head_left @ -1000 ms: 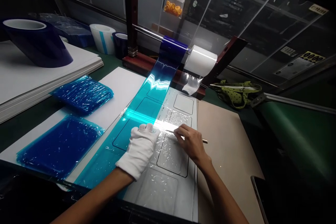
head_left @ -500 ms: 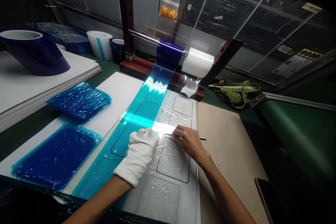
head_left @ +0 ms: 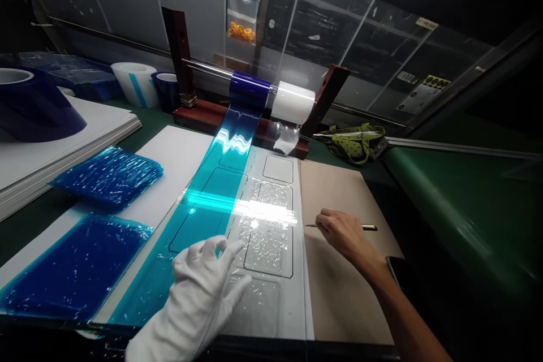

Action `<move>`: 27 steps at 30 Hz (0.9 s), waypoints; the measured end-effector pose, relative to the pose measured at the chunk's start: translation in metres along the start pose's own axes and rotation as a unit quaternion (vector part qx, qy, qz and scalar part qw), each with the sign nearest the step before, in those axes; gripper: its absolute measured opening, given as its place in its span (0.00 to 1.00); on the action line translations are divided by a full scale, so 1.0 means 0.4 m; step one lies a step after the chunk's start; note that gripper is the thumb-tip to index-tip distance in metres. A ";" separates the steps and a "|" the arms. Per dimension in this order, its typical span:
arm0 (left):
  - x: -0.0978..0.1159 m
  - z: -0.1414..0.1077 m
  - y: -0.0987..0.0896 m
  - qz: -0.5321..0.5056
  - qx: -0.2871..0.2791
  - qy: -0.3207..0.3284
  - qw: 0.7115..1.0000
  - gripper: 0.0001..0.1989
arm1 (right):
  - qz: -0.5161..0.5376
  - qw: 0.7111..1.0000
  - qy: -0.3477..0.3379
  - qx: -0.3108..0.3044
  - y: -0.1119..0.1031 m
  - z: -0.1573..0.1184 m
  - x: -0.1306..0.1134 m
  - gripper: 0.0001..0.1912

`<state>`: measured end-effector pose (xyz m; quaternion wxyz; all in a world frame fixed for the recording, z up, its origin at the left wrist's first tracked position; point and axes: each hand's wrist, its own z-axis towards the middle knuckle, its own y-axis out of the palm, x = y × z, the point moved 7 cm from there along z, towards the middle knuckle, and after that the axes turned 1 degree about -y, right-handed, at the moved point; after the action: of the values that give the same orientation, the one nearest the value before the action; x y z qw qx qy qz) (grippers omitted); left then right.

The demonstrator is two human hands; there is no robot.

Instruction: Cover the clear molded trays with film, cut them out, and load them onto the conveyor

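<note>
My right hand (head_left: pixel 343 232), bare, has just moved rightward off the outlined sheet (head_left: pixel 297 314) and is now over the tan board (head_left: pixel 339 288). Its grip is narrow, closed around a thin tool (head_left: pixel 369 228) whose pointed tip aims left, just beside the sheet's right edge.

My left hand (head_left: pixel 197 283), in a white glove, has drawn back towards me and loosened. Its grip is wide, thumb and fingers apart with nothing visible between them. It is over the right edge of the blue film (head_left: pixel 148 288); I cannot tell whether it touches.

That film runs from a dark blue roll (head_left: pixel 250 90) on a bar down across the sheet's left side, apparently unbroken. Clear, wrinkled film (head_left: pixel 269 246) covers part of the right side. With the tip away from both films, I judge the stroke across them to be over.

Two blue pieces lie to my left, one smooth (head_left: pixel 76 271), one crinkled (head_left: pixel 110 178).
</note>
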<state>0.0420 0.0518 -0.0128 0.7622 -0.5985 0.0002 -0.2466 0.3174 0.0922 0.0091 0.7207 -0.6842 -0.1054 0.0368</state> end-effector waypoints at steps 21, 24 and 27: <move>0.043 -0.225 -0.052 0.180 0.143 0.203 0.952 0.30 | 0.346 0.921 0.162 0.076 -0.024 -0.375 -0.099 0.08; 0.048 -0.179 -0.095 0.143 0.172 0.178 0.958 0.33 | 0.352 0.918 0.161 0.093 -0.029 -0.381 -0.108 0.08; 0.032 -0.123 -0.154 0.020 0.204 0.157 0.966 0.24 | 0.349 0.914 0.163 0.127 -0.034 -0.393 -0.108 0.07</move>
<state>0.0158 -0.0079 0.0333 0.8632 -0.3843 0.0812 -0.3171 0.3057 -0.0709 0.0117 0.7500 -0.5767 0.2646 0.1870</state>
